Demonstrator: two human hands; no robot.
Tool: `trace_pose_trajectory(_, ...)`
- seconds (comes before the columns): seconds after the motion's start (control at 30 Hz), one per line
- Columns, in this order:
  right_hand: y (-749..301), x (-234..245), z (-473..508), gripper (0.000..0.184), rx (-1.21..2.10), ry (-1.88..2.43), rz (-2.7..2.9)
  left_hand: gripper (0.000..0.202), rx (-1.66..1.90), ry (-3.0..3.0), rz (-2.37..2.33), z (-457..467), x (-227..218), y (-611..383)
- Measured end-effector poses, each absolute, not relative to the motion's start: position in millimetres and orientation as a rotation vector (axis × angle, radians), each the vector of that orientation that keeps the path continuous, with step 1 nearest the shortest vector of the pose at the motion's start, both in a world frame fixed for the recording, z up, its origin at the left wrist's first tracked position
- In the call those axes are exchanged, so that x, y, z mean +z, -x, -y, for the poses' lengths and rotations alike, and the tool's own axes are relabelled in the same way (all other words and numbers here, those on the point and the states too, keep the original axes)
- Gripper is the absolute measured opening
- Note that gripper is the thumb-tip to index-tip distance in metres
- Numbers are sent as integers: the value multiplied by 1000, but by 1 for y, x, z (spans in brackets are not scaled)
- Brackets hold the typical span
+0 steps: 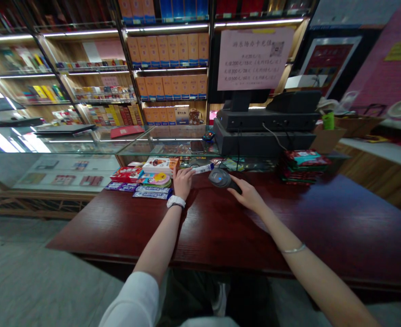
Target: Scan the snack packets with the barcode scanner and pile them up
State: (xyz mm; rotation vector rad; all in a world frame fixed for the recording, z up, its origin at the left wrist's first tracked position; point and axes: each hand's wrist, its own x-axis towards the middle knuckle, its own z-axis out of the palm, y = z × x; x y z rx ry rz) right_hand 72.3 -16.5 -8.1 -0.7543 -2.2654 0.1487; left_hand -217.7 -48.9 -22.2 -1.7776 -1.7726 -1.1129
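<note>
My left hand, with a white watch at the wrist, is closed on a small white and blue tube-shaped item held just above the dark red wooden counter. My right hand grips the handle of a grey barcode scanner whose head, showing a blue light, points at the tube. The two hands are close together near the counter's far edge. A pile of snack and candy packs lies just left of my left hand.
A black cash register with its screen and a pink notice stands behind the scanner. A stack of red and teal packs sits at the right. Glass display cases and lit shelves of boxes fill the left and back.
</note>
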Motion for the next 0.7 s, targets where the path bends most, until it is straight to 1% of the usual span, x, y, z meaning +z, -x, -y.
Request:
trace_pose_trajectory(0.27,-72,-8,17,52,144,747,2285,27,-1141,1768,1817,49,-21,216)
trace_pose_trajectory(0.7,-72,-3,20,52,116,713,2295,31,-1139,1787,1822,51,-19,214)
